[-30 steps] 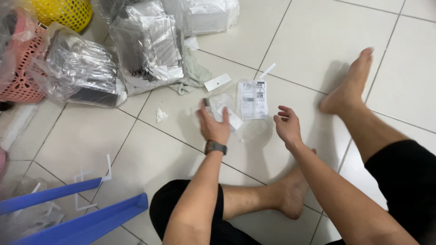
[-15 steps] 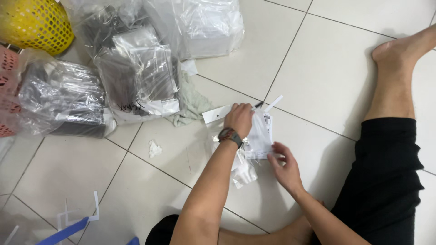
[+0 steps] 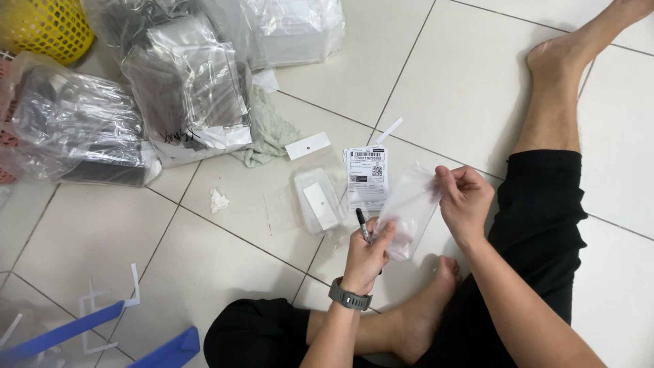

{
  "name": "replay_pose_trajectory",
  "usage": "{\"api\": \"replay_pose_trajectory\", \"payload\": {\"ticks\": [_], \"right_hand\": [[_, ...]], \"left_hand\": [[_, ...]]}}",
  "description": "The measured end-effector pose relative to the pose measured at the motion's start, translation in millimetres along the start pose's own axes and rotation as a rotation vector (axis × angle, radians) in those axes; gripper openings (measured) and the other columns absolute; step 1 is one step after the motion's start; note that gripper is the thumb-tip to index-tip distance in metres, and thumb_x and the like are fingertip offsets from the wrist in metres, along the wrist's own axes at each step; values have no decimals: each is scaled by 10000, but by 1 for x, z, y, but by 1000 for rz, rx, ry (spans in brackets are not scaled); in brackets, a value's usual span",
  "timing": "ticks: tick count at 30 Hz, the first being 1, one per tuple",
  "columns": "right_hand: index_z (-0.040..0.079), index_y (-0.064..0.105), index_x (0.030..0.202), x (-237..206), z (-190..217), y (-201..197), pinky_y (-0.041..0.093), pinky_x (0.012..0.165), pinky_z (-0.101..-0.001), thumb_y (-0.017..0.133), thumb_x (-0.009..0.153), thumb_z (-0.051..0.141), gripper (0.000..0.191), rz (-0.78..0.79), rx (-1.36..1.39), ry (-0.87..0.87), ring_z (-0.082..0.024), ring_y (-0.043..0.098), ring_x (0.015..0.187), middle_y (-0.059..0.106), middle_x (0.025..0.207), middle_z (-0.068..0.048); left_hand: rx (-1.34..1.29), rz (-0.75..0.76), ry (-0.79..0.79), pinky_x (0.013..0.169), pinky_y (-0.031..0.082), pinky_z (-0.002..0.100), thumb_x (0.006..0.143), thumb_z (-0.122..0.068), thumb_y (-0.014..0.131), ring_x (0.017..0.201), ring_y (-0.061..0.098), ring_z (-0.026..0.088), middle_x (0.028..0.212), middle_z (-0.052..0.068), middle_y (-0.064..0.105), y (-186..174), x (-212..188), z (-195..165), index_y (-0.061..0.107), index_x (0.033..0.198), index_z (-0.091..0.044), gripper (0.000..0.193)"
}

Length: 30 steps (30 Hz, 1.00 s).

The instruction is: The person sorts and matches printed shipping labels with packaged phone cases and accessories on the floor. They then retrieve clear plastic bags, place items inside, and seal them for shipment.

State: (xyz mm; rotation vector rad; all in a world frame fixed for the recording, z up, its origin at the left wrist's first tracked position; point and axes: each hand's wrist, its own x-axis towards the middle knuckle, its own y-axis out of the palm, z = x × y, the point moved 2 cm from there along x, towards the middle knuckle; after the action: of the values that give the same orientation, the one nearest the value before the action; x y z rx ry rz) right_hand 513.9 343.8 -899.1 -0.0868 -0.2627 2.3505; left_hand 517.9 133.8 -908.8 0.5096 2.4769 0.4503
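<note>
Both hands hold one small clear plastic bag (image 3: 409, 215) above the floor, just in front of the person's folded legs. The left hand (image 3: 368, 252) pinches its near lower corner between thumb and fingers, and a black pen (image 3: 363, 225) is tucked in the same closed hand, tip pointing away. The right hand (image 3: 463, 197) grips the bag's far upper edge, fingers curled tight on the film. The bag looks soft, glossy and see-through; whether anything is inside is hard to tell.

Just left of the bag, partly behind it, a white shipping label (image 3: 366, 178) with black print and barcodes lies flat on the tiles. Left of that sits another small clear pouch (image 3: 319, 201) with a white rectangular card inside. Farther away lie a small white tag (image 3: 307, 145) with a punched hole and a thin white paper strip (image 3: 389, 130). A scrap of crumpled white tissue (image 3: 218, 201) lies alone to the left.

At the far left, large clear plastic sacks (image 3: 184, 88) stuffed with wrapped goods crowd the floor, with a pale green cloth (image 3: 272, 129) beside them and a yellow mesh basket (image 3: 44, 27) in the corner. Blue plastic bars (image 3: 61, 334) lie at the near left. The floor (image 3: 463, 75) is glossy cream tile with dark grout. A grey watch (image 3: 349, 298) bands the left wrist.
</note>
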Motion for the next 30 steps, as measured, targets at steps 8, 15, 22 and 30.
{"api": "replay_pose_trajectory", "payload": {"ticks": [8, 15, 22, 30], "right_hand": [[20, 472, 972, 37, 65, -14, 574, 732, -327, 455, 985, 436, 417, -30, 987, 568, -176, 721, 815, 708, 822, -73], [-12, 675, 1224, -3, 70, -13, 464, 524, -238, 638, 931, 272, 411, 617, 255, 349, -112, 675, 831, 766, 1043, -16], [-55, 718, 1170, -21, 36, 0, 563, 784, -280, 691, 941, 123, 291, 600, 350, 411, -184, 697, 826, 781, 951, -148], [-52, 714, 1182, -15, 32, -2, 559, 793, -279, 686, 945, 110, 289, 559, 294, 396, -176, 700, 841, 775, 956, -141]], "left_hand": [[113, -18, -21, 390, 305, 196, 996, -219, 598, 642, 724, 12, 1046, 148, 785, 0, -24, -21, 611, 1275, -10, 348], [14, -150, 133, 406, 276, 177, 1001, -176, 638, 550, 547, -9, 1026, 138, 784, 4, -28, -50, 627, 1248, 37, 326], [-40, -70, 151, 402, 291, 174, 1047, -335, 562, 468, 384, 11, 1000, 86, 756, 3, -16, -53, 689, 1164, 31, 404], [37, -103, 127, 391, 279, 180, 1063, -338, 574, 454, 379, 6, 832, 77, 709, -17, -3, -30, 718, 1121, 20, 391]]}}
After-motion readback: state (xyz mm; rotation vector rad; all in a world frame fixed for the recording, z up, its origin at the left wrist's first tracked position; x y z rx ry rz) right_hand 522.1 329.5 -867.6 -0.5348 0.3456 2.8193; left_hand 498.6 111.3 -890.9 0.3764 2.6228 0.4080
